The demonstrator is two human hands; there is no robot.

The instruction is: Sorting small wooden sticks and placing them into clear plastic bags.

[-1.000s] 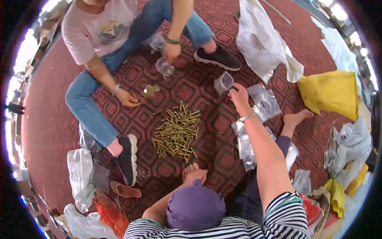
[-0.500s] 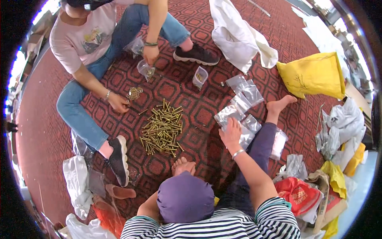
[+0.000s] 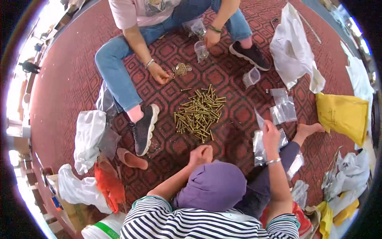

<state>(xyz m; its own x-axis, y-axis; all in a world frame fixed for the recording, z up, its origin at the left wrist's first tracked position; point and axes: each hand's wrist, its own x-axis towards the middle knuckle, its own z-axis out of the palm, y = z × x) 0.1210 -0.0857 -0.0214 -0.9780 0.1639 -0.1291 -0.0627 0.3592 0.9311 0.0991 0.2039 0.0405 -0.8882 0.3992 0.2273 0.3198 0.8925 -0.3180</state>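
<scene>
My right hand (image 3: 270, 137), with a bracelet at the wrist, is raised at the right and pinches a small clear plastic bag (image 3: 260, 119). Under and beside it on the carpet lie more clear bags (image 3: 283, 106), some overlapping. My left hand (image 3: 202, 156) is closed just beyond my raised knee (image 3: 223, 185); what its fingers hold, if anything, cannot be made out. A loose heap of brass-coloured bolts (image 3: 201, 111) lies in front of that hand, not touching it. Right of the heap, an open-topped clear bag (image 3: 251, 77) stands on the carpet.
Across from me a person's hand (image 3: 160, 74) is at a small pile of washers (image 3: 182, 69); the other holds a clear bag (image 3: 201, 51). A white sack (image 3: 292, 44), a yellow sack (image 3: 343, 113) and crumpled bags lie right. A slipper (image 3: 132, 158) and white bags (image 3: 89, 139) lie left.
My right hand has risen from the clear bags and now holds one. My left hand has come into view beyond the knee. The whole view has shifted.
</scene>
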